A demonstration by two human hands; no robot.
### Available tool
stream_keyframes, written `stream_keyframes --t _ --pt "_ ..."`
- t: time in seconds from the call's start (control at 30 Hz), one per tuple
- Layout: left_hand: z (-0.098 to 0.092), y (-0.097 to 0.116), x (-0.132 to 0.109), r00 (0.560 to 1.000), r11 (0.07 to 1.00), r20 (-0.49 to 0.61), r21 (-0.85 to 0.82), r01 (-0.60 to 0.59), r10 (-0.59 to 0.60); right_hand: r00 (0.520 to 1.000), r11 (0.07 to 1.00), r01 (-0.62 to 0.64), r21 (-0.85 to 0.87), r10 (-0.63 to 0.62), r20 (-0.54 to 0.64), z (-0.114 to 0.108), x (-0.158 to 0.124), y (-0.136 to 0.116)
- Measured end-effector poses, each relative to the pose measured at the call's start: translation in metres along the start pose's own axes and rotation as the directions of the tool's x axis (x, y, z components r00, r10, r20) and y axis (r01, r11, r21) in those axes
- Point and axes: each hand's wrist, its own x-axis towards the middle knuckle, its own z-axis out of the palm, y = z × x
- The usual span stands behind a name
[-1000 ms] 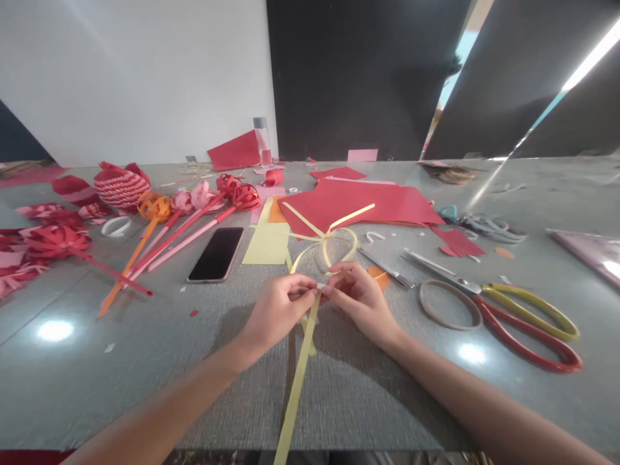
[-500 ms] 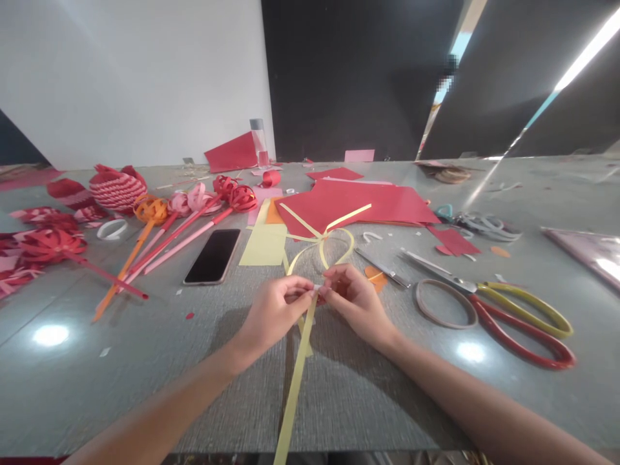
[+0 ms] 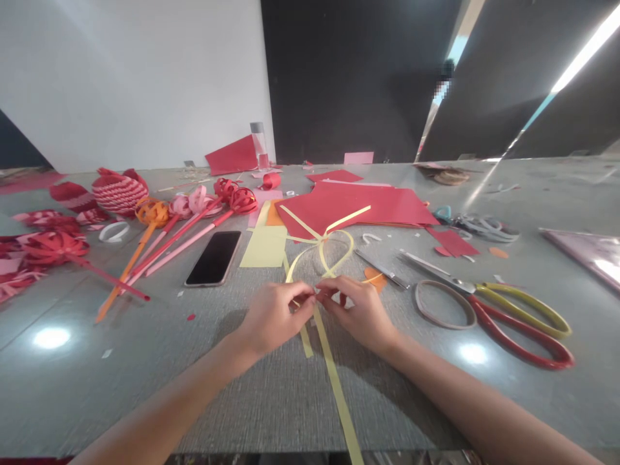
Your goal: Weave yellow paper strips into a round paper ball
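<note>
My left hand (image 3: 278, 316) and my right hand (image 3: 362, 313) meet at the middle of the table, thumbs and fingertips pinched close together. Between them runs a long yellow paper strip (image 3: 334, 374), its top end at my left fingertips and its lower end hanging past the near table edge. The right fingers pinch something small at the same spot, too hidden to make out. Just beyond the fingers lie yellow paper strips bent into loops (image 3: 352, 242), joined at a centre with straight ends spreading outward. A shorter yellow strip end (image 3: 306, 342) shows below my left fingers.
On the right lie large scissors (image 3: 484, 290), a tape ring (image 3: 443, 303) and a utility knife (image 3: 382, 268). Red paper sheets (image 3: 387, 203) spread behind. To the left are a phone (image 3: 214, 258), a yellow paper piece (image 3: 261, 248) and several paper flowers on sticks (image 3: 181, 239).
The long yellow strip's lower end has swung to the right. Both hands have come slightly nearer to me, and a white bit at the fingertips no longer shows clearly.
</note>
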Motion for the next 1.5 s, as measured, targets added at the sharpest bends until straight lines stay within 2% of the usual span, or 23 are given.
stream_keyframes --t 0.13,0.27,0.4,0.53,0.63,0.73,0.8,0.87,0.97,1.1,1.2,1.3,1.37,1.43,1.5 --pt "0.0 -0.002 0.0 0.999 0.987 -0.016 0.156 -0.025 0.028 1.0 0.997 0.031 -0.076 -0.032 -0.001 0.0 0.0 0.001" --pt "0.002 -0.002 0.0 1.0 0.986 -0.024 0.166 -0.008 0.013 0.999 0.993 0.052 -0.104 -0.051 0.013 0.0 0.001 -0.001" --pt "0.003 0.0 -0.001 0.999 0.989 -0.034 0.15 0.014 -0.008 0.995 0.959 0.099 -0.265 -0.094 0.031 -0.001 0.001 -0.004" --pt "0.004 0.001 -0.002 0.997 0.998 -0.064 0.04 0.038 -0.035 0.985 0.917 0.173 -0.359 -0.163 0.059 -0.002 0.0 -0.006" --pt "0.004 -0.002 0.0 0.995 0.981 0.008 -0.17 0.098 -0.098 0.968 0.893 0.247 -0.376 -0.244 0.057 -0.004 0.002 -0.007" --pt "-0.005 -0.01 0.007 0.988 0.947 0.047 -0.279 0.156 -0.149 0.95 0.902 0.304 -0.306 -0.31 0.03 -0.008 0.003 -0.009" --pt "-0.016 -0.016 0.013 0.984 0.953 0.01 -0.247 0.175 -0.178 0.954 0.936 0.294 -0.195 -0.3 0.002 -0.011 0.002 -0.009" --pt "-0.031 -0.023 0.017 0.972 0.946 0.031 -0.224 0.233 -0.233 0.967 0.963 0.252 -0.1 -0.254 -0.011 -0.013 0.001 -0.008" --pt "-0.051 -0.033 0.02 0.954 0.931 0.078 -0.208 0.3 -0.29 0.971 0.974 0.221 -0.045 -0.215 0.103 -0.011 -0.002 -0.005" --pt "-0.055 -0.048 0.022 0.957 0.954 -0.027 -0.087 0.286 -0.289 0.914 0.979 0.203 -0.03 -0.178 0.364 -0.003 -0.006 -0.005" --pt "-0.046 -0.064 0.025 0.968 0.972 -0.147 0.087 0.218 -0.204 0.881 0.984 0.175 -0.018 -0.149 0.45 0.003 -0.008 -0.006" --pt "-0.037 -0.076 0.026 0.967 0.941 -0.23 0.292 0.173 -0.106 0.885 0.982 0.188 -0.006 -0.167 0.435 0.006 -0.009 -0.007" --pt "-0.036 -0.077 0.027 0.961 0.92 -0.269 0.361 0.154 -0.056 0.894 0.977 0.214 0.002 -0.197 0.402 0.005 -0.008 -0.007" --pt "-0.037 -0.071 0.026 0.947 0.926 -0.32 0.347 0.146 -0.029 0.914 0.976 0.218 -0.001 -0.204 0.349 0.002 -0.007 -0.006" --pt "-0.039 -0.057 0.025 0.948 0.967 -0.309 0.207 0.148 -0.079 0.952 0.984 0.179 -0.005 -0.172 0.254 -0.004 -0.004 -0.005"
